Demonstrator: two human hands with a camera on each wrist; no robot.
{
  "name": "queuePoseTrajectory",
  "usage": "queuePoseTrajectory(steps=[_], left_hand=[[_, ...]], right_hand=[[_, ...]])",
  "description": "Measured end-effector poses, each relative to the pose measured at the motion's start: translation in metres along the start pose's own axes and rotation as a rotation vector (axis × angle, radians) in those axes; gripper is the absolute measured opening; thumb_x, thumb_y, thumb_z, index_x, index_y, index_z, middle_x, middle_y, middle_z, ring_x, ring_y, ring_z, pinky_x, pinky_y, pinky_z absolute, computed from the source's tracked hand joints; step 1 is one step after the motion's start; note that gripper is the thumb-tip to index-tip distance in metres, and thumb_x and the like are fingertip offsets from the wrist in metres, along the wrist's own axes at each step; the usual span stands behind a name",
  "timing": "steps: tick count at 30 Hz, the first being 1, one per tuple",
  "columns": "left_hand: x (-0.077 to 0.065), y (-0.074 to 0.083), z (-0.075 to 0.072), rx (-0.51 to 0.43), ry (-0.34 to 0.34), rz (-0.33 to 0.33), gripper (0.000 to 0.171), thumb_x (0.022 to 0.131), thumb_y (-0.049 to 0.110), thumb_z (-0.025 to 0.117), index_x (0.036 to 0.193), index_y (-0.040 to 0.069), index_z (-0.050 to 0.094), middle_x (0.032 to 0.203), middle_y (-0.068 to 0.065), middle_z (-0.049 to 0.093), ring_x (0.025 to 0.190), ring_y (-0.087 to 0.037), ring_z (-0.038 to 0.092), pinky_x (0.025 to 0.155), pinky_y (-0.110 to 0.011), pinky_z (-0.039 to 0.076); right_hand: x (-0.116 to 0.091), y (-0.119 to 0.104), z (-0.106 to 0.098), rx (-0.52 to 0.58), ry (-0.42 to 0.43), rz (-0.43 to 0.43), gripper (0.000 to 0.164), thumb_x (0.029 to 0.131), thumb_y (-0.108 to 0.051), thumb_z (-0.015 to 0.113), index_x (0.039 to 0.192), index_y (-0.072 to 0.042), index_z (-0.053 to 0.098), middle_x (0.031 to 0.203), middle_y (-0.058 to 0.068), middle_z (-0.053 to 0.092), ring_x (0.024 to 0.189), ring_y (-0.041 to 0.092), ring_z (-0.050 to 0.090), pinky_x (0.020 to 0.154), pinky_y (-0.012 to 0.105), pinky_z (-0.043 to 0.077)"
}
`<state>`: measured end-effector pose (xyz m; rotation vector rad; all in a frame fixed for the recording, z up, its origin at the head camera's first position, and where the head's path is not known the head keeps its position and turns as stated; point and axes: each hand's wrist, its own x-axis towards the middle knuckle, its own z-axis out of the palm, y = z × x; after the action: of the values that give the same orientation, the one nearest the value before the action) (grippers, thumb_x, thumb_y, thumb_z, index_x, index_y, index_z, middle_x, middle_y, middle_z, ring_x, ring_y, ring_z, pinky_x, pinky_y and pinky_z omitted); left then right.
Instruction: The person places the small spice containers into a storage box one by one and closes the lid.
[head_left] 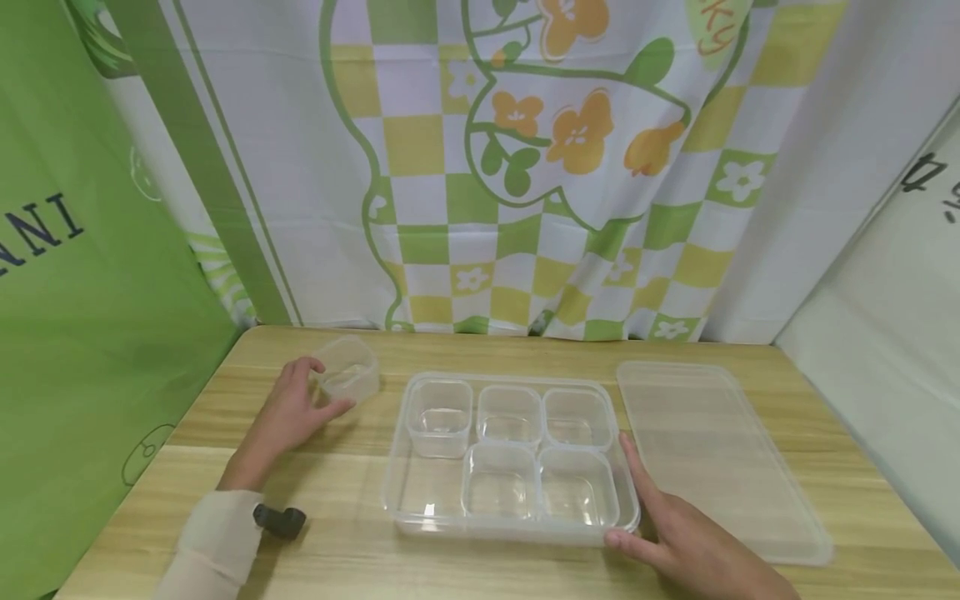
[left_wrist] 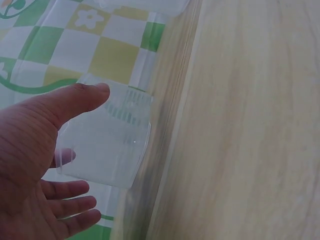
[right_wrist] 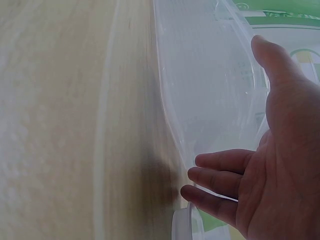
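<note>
Left hand (head_left: 294,410): curled round a small clear plastic cup (head_left: 347,372), thumb on its near side, fingers on the far side; the left wrist view confirms thumb and fingertips on opposite walls. Cup stands upright on the wooden bench (head_left: 315,550), near the far left edge, well to the left of the clear compartment tray (head_left: 420,493).

Right hand (head_left: 686,542): fingers straight, pressed flat against the tray's near right corner, thumb along its right wall; nothing gripped.

Tray: long axis running left to right across the bench, holding five matching cups, three in the far row, two in the near row. Vacant slot at near left, the corner closest to the left hand; from the held cup it lies to the right and toward the person.

Flat clear lid (head_left: 712,450): on the bench just right of the tray, beyond the right hand.

Small black object (head_left: 280,520): beside the left sleeve.
</note>
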<state>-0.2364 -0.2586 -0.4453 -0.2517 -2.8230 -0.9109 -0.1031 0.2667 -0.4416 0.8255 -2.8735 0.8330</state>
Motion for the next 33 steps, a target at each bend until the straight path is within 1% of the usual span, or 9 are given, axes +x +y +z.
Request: queuePoseTrajectory(steps=[4, 7, 11, 14, 18, 24, 29, 33], left_hand=[[-0.002, -0.001, -0.002, -0.003, -0.019, 0.007, 0.073, 0.091, 0.04, 0.079, 0.132, -0.008, 0.043, 0.135, -0.034, 0.045, 0.119, -0.05, 0.051, 0.1, -0.066, 0.043], [-0.003, -0.002, -0.004, -0.008, -0.026, 0.022, 0.068, 0.093, 0.036, 0.077, 0.133, -0.008, 0.044, 0.137, -0.034, 0.046, 0.122, -0.051, 0.05, 0.1, -0.065, 0.043], [-0.003, -0.003, -0.006, -0.015, -0.015, 0.043, 0.059, 0.095, 0.03, 0.075, 0.131, -0.007, 0.047, 0.137, -0.034, 0.048, 0.122, -0.052, 0.051, 0.098, -0.065, 0.044], [-0.004, -0.005, -0.007, -0.012, -0.004, 0.048, 0.055, 0.096, 0.029, 0.074, 0.13, -0.007, 0.049, 0.137, -0.033, 0.05, 0.121, -0.05, 0.054, 0.097, -0.065, 0.045], [-0.004, -0.005, -0.008, -0.015, 0.0, 0.04, 0.055, 0.096, 0.03, 0.074, 0.129, -0.006, 0.051, 0.136, -0.031, 0.052, 0.12, -0.049, 0.055, 0.096, -0.064, 0.046], [-0.004, -0.002, -0.011, -0.032, 0.014, 0.023, 0.055, 0.096, 0.034, 0.075, 0.128, -0.005, 0.052, 0.137, -0.03, 0.052, 0.121, -0.049, 0.055, 0.094, -0.062, 0.048], [-0.003, 0.001, -0.014, -0.049, 0.03, 0.027, 0.055, 0.095, 0.033, 0.075, 0.127, -0.005, 0.052, 0.136, -0.029, 0.052, 0.121, -0.048, 0.055, 0.093, -0.06, 0.05], [-0.004, 0.001, -0.015, -0.057, 0.039, 0.033, 0.054, 0.095, 0.031, 0.076, 0.127, -0.005, 0.052, 0.136, -0.028, 0.053, 0.122, -0.047, 0.055, 0.093, -0.059, 0.051]], right_hand=[[0.0, 0.0, 0.0, 0.0, 0.001, -0.003, 0.112, 0.094, -0.037, 0.076, 0.165, -0.013, -0.008, 0.136, 0.021, 0.061, 0.118, 0.023, 0.063, 0.099, 0.048, 0.052], [-0.001, 0.0, 0.0, -0.003, -0.001, 0.0, 0.112, 0.094, -0.038, 0.076, 0.165, -0.013, -0.008, 0.135, 0.02, 0.062, 0.117, 0.023, 0.063, 0.098, 0.049, 0.052], [-0.001, 0.0, 0.0, -0.005, -0.002, 0.002, 0.112, 0.094, -0.038, 0.076, 0.165, -0.013, -0.008, 0.134, 0.021, 0.063, 0.117, 0.024, 0.063, 0.098, 0.05, 0.052], [-0.001, 0.0, 0.0, -0.005, 0.0, -0.002, 0.112, 0.094, -0.037, 0.076, 0.165, -0.013, -0.008, 0.133, 0.021, 0.064, 0.116, 0.024, 0.064, 0.098, 0.05, 0.052], [-0.001, 0.0, 0.0, -0.011, 0.006, -0.008, 0.112, 0.094, -0.037, 0.076, 0.165, -0.012, -0.007, 0.132, 0.021, 0.064, 0.116, 0.024, 0.064, 0.098, 0.05, 0.052], [-0.001, -0.001, 0.0, -0.017, 0.006, 0.002, 0.112, 0.095, -0.038, 0.076, 0.165, -0.013, -0.007, 0.137, 0.023, 0.06, 0.119, 0.028, 0.062, 0.099, 0.05, 0.051], [-0.001, -0.002, -0.001, -0.025, 0.01, 0.002, 0.112, 0.095, -0.039, 0.076, 0.165, -0.013, -0.007, 0.14, 0.024, 0.058, 0.119, 0.028, 0.062, 0.099, 0.05, 0.051], [-0.001, -0.002, -0.001, -0.025, 0.014, -0.006, 0.112, 0.094, -0.038, 0.076, 0.165, -0.012, -0.007, 0.136, 0.024, 0.061, 0.117, 0.026, 0.064, 0.097, 0.049, 0.052]])
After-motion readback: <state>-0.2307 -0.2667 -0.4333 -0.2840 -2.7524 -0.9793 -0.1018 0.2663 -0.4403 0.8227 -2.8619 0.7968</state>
